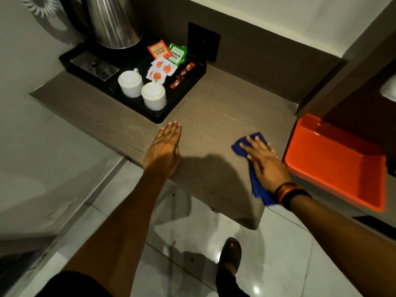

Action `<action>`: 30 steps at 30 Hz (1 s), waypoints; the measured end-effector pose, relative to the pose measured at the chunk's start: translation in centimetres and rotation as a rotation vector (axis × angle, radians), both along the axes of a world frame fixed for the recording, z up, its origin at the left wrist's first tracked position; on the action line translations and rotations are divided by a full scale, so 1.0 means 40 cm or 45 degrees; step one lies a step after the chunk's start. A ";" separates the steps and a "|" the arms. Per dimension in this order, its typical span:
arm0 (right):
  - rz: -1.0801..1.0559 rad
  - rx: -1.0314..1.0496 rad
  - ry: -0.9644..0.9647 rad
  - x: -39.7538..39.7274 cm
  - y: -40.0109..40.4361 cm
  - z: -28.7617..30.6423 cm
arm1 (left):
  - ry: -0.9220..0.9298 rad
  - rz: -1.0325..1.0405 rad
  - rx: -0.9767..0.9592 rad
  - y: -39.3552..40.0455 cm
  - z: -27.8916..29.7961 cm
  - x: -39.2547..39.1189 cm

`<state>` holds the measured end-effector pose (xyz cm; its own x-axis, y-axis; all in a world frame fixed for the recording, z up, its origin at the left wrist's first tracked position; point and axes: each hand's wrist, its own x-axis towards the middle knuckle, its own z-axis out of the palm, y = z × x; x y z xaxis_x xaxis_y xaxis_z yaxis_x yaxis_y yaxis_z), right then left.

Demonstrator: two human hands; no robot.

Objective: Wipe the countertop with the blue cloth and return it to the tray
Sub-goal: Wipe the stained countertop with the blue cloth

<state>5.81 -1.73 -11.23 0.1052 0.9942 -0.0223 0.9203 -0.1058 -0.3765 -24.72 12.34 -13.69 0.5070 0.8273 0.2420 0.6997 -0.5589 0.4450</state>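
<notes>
Wiping looks underway: the right hand (pixel 264 160) presses flat on the blue cloth (pixel 258 181) at the countertop's (pixel 214 108) near right edge, beside the empty orange tray (pixel 334 166); the return remains. The left hand (pixel 165 150) rests open and empty. Far left, sachets (pixel 159 50) read "CLASSIC ASSAM" and "PREMIUM".

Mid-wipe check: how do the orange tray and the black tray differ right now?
The orange tray sits off the right end of the countertop; the black tray rests on it at the back. The orange tray holds nothing visible; the black tray carries a kettle, two white cups and sachets. Both are shallow and rectangular.
</notes>
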 end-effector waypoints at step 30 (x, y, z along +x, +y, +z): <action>-0.051 0.216 0.134 -0.106 0.114 -0.030 | 0.058 -0.002 -0.022 -0.132 0.031 0.171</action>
<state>1.58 2.81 -12.43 0.1508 0.9797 0.1320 0.8712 -0.0686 -0.4862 -17.88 7.05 -12.46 0.5185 0.8304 0.2041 0.7184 -0.5525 0.4226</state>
